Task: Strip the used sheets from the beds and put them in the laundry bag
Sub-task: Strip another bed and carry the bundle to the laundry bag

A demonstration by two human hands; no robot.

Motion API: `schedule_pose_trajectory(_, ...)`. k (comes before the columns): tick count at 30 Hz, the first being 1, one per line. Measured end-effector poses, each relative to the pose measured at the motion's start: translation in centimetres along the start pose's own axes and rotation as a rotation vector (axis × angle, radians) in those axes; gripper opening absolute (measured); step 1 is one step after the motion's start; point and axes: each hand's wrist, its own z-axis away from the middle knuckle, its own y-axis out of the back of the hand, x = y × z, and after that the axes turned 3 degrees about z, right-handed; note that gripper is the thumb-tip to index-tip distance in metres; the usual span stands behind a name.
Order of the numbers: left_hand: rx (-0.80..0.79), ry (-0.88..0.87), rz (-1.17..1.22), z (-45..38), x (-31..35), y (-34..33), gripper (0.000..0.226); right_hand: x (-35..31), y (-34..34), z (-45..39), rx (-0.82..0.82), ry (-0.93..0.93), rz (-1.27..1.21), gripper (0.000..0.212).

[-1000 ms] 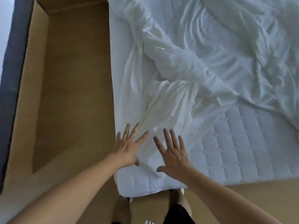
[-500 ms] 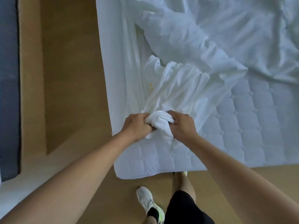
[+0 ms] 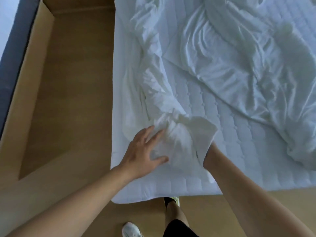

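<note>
A crumpled white sheet (image 3: 222, 57) lies loose over a quilted white mattress (image 3: 239, 151), whose near right part is bare. A bunched end of the sheet (image 3: 179, 134) sits near the mattress's front left corner. My left hand (image 3: 143, 156) rests flat on that bunch, fingers spread, holding nothing. My right hand (image 3: 211, 156) reaches under a flap of the bunch. Only its wrist and heel show, and the fingers are hidden by cloth. No laundry bag is in view.
Wooden floor (image 3: 68, 100) runs along the left of the bed and in front of it. A dark blue padded edge (image 3: 10, 57) of other furniture borders the far left. My leg and a white shoe (image 3: 131, 230) stand at the bed's foot.
Half a second ago both hands gripped a wad of sheet together. Now my left hand has let go and lies open on it, and my right hand has slipped beneath the cloth.
</note>
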Motion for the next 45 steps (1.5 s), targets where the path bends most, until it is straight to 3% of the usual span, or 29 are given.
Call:
schedule_pose_trajectory(2, -0.16, -0.038, -0.2, -0.9, -1.1, -1.8, 0.106, -1.4, 0.2, -0.6, 0.029, 0.057, -0.236, 0.034)
schedule_pose_trajectory(4, -0.199, -0.05, -0.314, -2.8, -1.8, -3.3, 0.115, -1.4, 0.7, -0.7, 0.138, 0.161, -0.138, 0.053)
schedule_pose_trajectory(7, -0.164, -0.079, -0.356, -6.4, -1.7, -4.5, 0.126, 2.2, 2.6, 1.4, 0.441, 0.735, 0.769, 0.069)
schedule_pose_trajectory(9, -0.175, -0.064, -0.379, -8.6, -1.6, -5.0, 0.132, 5.2, 4.1, 1.5, 0.414, 1.079, 1.351, 0.079)
schedule_pose_trajectory(11, -0.237, -0.041, -0.386, -10.7, -1.4, -5.2, 0.138, 8.0, 6.1, -0.3, 0.305, 1.079, 1.722, 0.104)
schedule_pose_trajectory(14, -0.297, -0.011, -0.285, -13.0, -1.5, -5.3, 0.129, 8.2, 6.6, -4.1, 0.242, 0.777, 1.894, 0.152)
schedule_pose_trajectory(16, -0.216, 0.028, -0.093, -13.5, -2.0, -5.4, 0.103, 6.7, 6.0, -7.0, 0.177, 0.684, 1.872, 0.159)
schedule_pose_trajectory(20, -0.062, 0.228, 0.209, -12.9, -3.1, -5.0, 0.05, 4.2, 3.9, -10.5, 0.04, 0.736, 1.745, 0.129)
schedule_pose_trajectory(24, -0.078, 0.331, 0.244, -11.6, -2.5, -3.7, 0.033, 3.0, 3.1, -9.6, 0.021, 0.687, 1.445, 0.088)
schedule_pose_trajectory(27, -0.149, 0.379, 0.159, -9.9, -2.5, -2.7, 0.029, 2.6, 0.8, -6.3, -0.046, 0.516, 1.303, 0.063)
schedule_pose_trajectory(30, -0.278, 0.473, 0.213, -8.1, -3.1, -1.6, 0.039, 1.9, -1.4, -3.7, -0.164, 0.239, 1.187, 0.031)
schedule_pose_trajectory(32, -0.393, 0.54, 0.35, -6.9, -3.7, -1.3, 0.041, 0.5, -2.5, -3.0, -0.263, 0.011, 1.157, 0.023)
schedule_pose_trajectory(34, -0.521, 0.622, 0.526, -5.5, -4.3, -0.5, 0.041, -1.3, -4.0, -2.3, -0.368, -0.187, 1.169, 0.033)
schedule_pose_trajectory(36, -0.542, 0.638, 0.578, -4.2, -5.2, 1.1, 0.049, -2.2, -5.7, -2.3, -0.399, -0.283, 1.162, 0.042)
schedule_pose_trajectory(39, -0.172, 0.53, 0.623, -2.5, -7.5, 3.7, 0.064, -3.5, -8.9, -2.9, -0.255, -0.281, 0.989, 0.029)
schedule_pose_trajectory(40, -0.045, 0.405, 0.588, -1.8, -8.2, 4.6, 0.079, -3.9, -10.0, -3.2, -0.219, -0.256, 0.897, 0.032)
schedule_pose_trajectory(43, -0.075, -0.026, 0.214, -0.7, -9.7, 6.3, 0.114, -4.8, -13.9, -4.1, -0.117, -0.041, 0.664, 0.023)
schedule_pose_trajectory(45, -0.08, -0.058, 0.125, -1.5, -10.6, 6.5, 0.127, -5.6, -16.3, -4.4, -0.033, 0.106, 0.395, 0.012)
